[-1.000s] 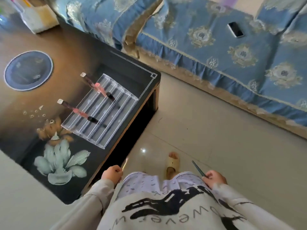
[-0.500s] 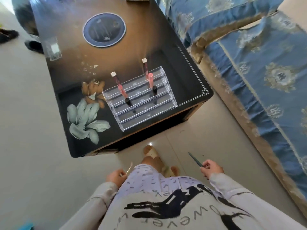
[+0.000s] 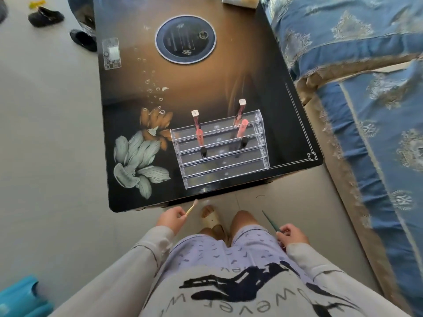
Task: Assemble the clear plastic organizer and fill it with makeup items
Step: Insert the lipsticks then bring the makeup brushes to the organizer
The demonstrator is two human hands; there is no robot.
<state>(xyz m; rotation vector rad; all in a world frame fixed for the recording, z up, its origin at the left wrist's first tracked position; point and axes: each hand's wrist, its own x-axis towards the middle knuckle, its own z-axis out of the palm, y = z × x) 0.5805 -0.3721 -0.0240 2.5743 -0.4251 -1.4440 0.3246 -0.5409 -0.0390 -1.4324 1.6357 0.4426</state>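
The clear plastic tiered organizer point(image 3: 225, 167) stands near the front right corner of the dark glass table point(image 3: 128, 92). Two pink lip gloss tubes stand in it, one at the left point(image 3: 198, 133) and one at the right point(image 3: 240, 125). My left hand point(image 3: 171, 218) is just below the table's front edge and holds a thin pale makeup stick point(image 3: 191, 208) that points up toward the table. My right hand point(image 3: 291, 234) is lower at the right above my knee and holds a thin dark green makeup pencil point(image 3: 270, 221).
A round dark inlay point(image 3: 185, 38) and a small clear plastic piece point(image 3: 111, 53) lie farther back on the table. A blue patterned sofa point(image 3: 366, 65) runs along the right. Dark shoes point(image 3: 45, 16) lie on the floor at top left. My slippered foot point(image 3: 211, 219) is under the table edge.
The view has swung so the table now lies straight in front and closer. Both hands have kept their sticks and risen a little toward the table's front edge.
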